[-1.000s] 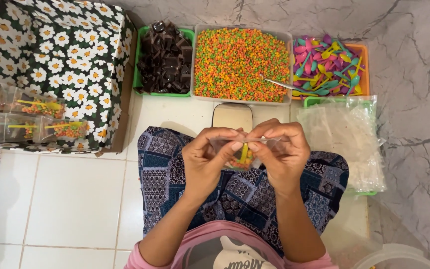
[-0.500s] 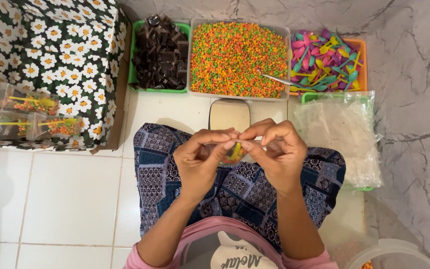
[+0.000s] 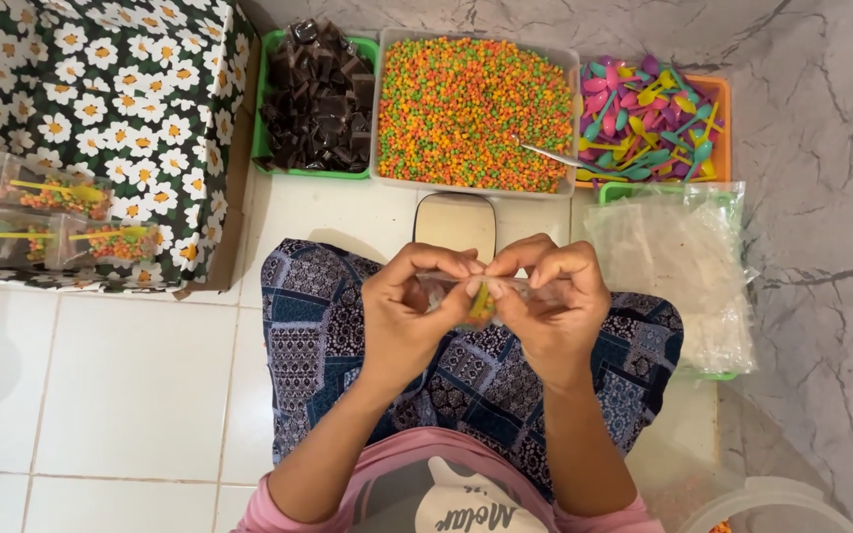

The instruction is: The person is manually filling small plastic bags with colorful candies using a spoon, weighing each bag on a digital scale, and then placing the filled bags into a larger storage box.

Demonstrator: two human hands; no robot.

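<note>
Pouch (image 3: 481, 296): small, clear, crinkled plastic, yellow-green bit showing at its middle, most of it hidden by fingers. Held above patterned lap (image 3: 328, 326), pinched between left hand (image 3: 412, 316) and right hand (image 3: 550, 311), both curled tight, fingertips meeting. Just beyond: cream lid (image 3: 454, 222), then bead tray (image 3: 476, 109), brown pieces (image 3: 316, 94) on its left, spoons (image 3: 649, 118) on its right. Bag stack (image 3: 678, 266) close beside right hand. Open white tiles (image 3: 130, 385) left of lap.
</note>
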